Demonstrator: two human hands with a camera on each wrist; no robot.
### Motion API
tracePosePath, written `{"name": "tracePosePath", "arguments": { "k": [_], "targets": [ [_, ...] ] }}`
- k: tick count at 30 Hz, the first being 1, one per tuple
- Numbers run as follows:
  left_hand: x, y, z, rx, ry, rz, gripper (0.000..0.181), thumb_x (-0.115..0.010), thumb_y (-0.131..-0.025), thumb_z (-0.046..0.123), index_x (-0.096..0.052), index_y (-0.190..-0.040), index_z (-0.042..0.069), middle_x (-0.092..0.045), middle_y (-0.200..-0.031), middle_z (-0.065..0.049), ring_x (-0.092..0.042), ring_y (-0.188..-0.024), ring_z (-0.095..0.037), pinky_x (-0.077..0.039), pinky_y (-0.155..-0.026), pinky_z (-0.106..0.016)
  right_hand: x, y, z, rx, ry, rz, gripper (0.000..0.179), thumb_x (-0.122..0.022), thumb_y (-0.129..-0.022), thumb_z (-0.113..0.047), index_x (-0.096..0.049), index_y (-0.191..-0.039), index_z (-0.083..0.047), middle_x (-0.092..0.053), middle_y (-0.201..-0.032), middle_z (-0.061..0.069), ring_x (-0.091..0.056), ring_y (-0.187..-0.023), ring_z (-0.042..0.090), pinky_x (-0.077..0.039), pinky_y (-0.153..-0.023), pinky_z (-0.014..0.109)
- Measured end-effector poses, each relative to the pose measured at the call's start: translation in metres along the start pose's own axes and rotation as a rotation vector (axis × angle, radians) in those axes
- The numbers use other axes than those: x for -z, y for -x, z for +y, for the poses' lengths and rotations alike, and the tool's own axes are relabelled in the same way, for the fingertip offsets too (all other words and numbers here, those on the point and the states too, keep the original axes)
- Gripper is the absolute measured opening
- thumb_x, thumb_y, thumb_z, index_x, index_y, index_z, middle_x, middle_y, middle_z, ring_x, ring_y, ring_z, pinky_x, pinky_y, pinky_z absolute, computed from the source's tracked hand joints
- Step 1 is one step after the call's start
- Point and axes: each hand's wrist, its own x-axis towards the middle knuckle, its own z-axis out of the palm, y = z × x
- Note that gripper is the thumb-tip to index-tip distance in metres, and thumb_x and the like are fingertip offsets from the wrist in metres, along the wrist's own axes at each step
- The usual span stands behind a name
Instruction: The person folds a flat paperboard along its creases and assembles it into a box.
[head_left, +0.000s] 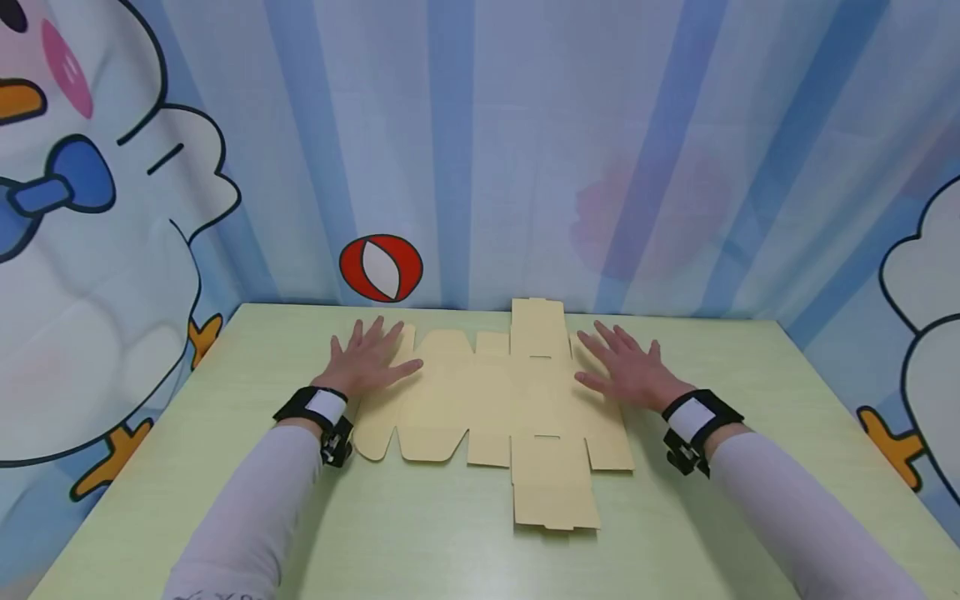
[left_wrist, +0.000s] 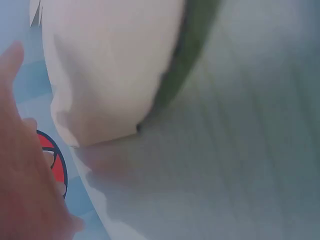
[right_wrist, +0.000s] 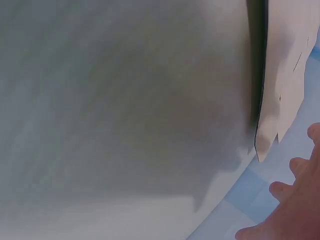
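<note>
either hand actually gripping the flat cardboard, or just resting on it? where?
Nothing is gripped. The left hand lies flat on the left end of the cardboard box blank; the right hand lies flat on its right end, fingers straight.

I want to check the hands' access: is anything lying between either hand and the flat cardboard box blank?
Nothing visible does. The left hand and right hand already rest flat on the ends of the cardboard blank, which lies alone on the table.
</note>
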Motion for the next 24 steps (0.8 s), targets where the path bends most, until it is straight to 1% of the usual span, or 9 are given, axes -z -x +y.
{"name": "tracePosePath", "arguments": {
  "k": [2, 6, 9, 11, 13, 17, 21, 24],
  "targets": [
    [-0.001, 0.003, 0.002, -0.027, 0.008, -0.021, 0.088, -0.045, -0.092, 0.069, -0.015, -0.16, 0.021, -0.004, -0.167, -0.018, 0.005, -0.151, -0.049, 0.007, -0.112, -0.078, -0.003, 0.003, -0.002, 0.016, -0.005, -0.012, 0.079, -0.044, -0.097, -0.062, -0.019, -0.16, -0.021, -0.01, -0.167, 0.014, -0.009, -0.152, 0.044, -0.004, -0.107, 0.084],
    [-0.003, 0.009, 0.005, -0.065, 0.017, -0.062, 0.086, -0.046, -0.092, 0.067, -0.017, -0.16, 0.022, -0.007, -0.167, -0.018, 0.004, -0.152, -0.048, 0.007, -0.114, -0.076, -0.009, 0.008, -0.008, 0.054, 0.052, -0.016, 0.077, -0.048, -0.096, -0.06, -0.025, -0.158, -0.021, -0.016, -0.167, 0.012, -0.015, -0.152, 0.043, -0.01, -0.108, 0.082],
    [-0.003, 0.013, 0.008, -0.076, 0.01, -0.088, 0.084, -0.047, -0.093, 0.065, -0.018, -0.16, 0.022, -0.006, -0.167, -0.02, 0.004, -0.152, -0.047, 0.008, -0.115, -0.073, -0.013, 0.012, -0.013, 0.091, 0.104, 0.005, 0.073, -0.055, -0.094, -0.058, -0.036, -0.154, -0.02, -0.028, -0.163, 0.013, -0.026, -0.148, 0.042, -0.023, -0.108, 0.077],
    [-0.004, 0.014, 0.01, -0.08, 0.0, -0.098, 0.084, -0.047, -0.093, 0.064, -0.018, -0.16, 0.022, -0.005, -0.166, -0.021, 0.004, -0.152, -0.048, 0.008, -0.116, -0.072, -0.016, 0.017, -0.017, 0.111, 0.111, 0.014, 0.071, -0.059, -0.092, -0.057, -0.042, -0.151, -0.02, -0.036, -0.157, 0.014, -0.033, -0.143, 0.041, -0.031, -0.105, 0.072],
    [-0.005, 0.015, 0.01, -0.078, -0.005, -0.097, 0.084, -0.048, -0.093, 0.064, -0.018, -0.16, 0.022, -0.004, -0.166, -0.022, 0.004, -0.152, -0.048, 0.007, -0.117, -0.071, -0.018, 0.019, -0.02, 0.129, 0.109, 0.018, 0.07, -0.06, -0.091, -0.058, -0.046, -0.148, -0.02, -0.043, -0.149, 0.015, -0.038, -0.137, 0.039, -0.035, -0.101, 0.066],
    [-0.009, 0.016, 0.008, -0.07, -0.011, -0.095, 0.084, -0.047, -0.092, 0.066, -0.02, -0.159, 0.022, -0.005, -0.166, -0.023, 0.003, -0.152, -0.048, 0.006, -0.118, -0.071, -0.019, 0.022, -0.025, 0.137, 0.095, 0.002, 0.071, -0.061, -0.09, -0.058, -0.047, -0.148, -0.02, -0.048, -0.142, 0.015, -0.042, -0.132, 0.036, -0.036, -0.099, 0.062],
    [-0.008, 0.017, 0.011, -0.062, -0.032, -0.108, 0.087, -0.049, -0.09, 0.067, -0.022, -0.159, 0.022, -0.01, -0.164, -0.025, 0.001, -0.152, -0.048, 0.004, -0.118, -0.071, -0.02, 0.024, -0.025, 0.126, 0.093, -0.018, 0.073, -0.061, -0.09, -0.058, -0.044, -0.15, -0.019, -0.046, -0.145, 0.015, -0.041, -0.134, 0.036, -0.037, -0.098, 0.062],
    [-0.003, 0.018, 0.017, -0.054, -0.065, -0.115, 0.09, -0.055, -0.087, 0.067, -0.025, -0.158, 0.021, -0.018, -0.161, -0.028, -0.003, -0.151, -0.05, 0.001, -0.117, -0.072, -0.02, 0.024, -0.025, 0.123, 0.082, -0.031, 0.075, -0.061, -0.09, -0.058, -0.042, -0.152, -0.02, -0.043, -0.147, 0.016, -0.039, -0.136, 0.037, -0.036, -0.099, 0.063]
  ]
}}
